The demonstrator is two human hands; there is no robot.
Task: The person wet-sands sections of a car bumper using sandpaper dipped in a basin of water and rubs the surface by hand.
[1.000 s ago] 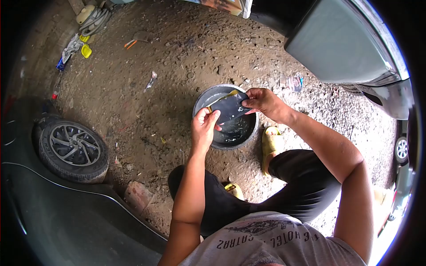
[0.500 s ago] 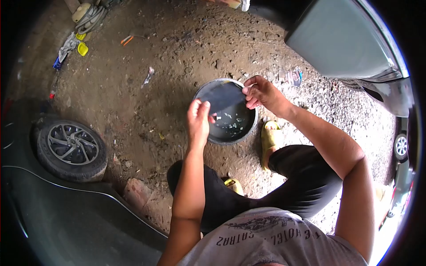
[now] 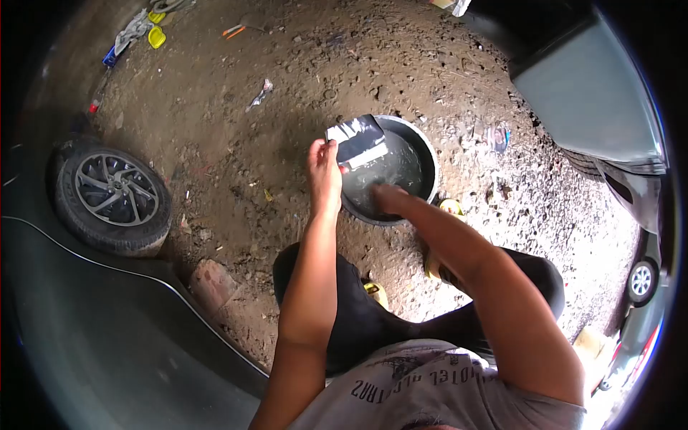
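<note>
My left hand point(image 3: 327, 159) is closed on the near left edge of a dark, thin rectangular sheet of sandpaper point(image 3: 358, 140), thumb on top. White patches of glare or wetness show on its surface. The sheet is tilted over the left part of a round black basin point(image 3: 431, 161). My right hand point(image 3: 388, 198) dips into the greyish water point(image 3: 401, 161) near the basin's front side. Its fingers are under the surface, so whether they hold anything is hidden.
A loose wheel point(image 3: 115, 190) lies at the left beside a dark car panel point(image 3: 107, 322). A grey car part point(image 3: 595, 93) stands at the upper right. Yellow lids point(image 3: 156, 36), a rag point(image 3: 132, 32) and an orange-handled tool point(image 3: 235, 31) lie on the dirt.
My right hand has let go of the sheet's right edge and moved down into the water. My left hand still holds the sheet, now tilted with bright patches. The view has shifted slightly.
</note>
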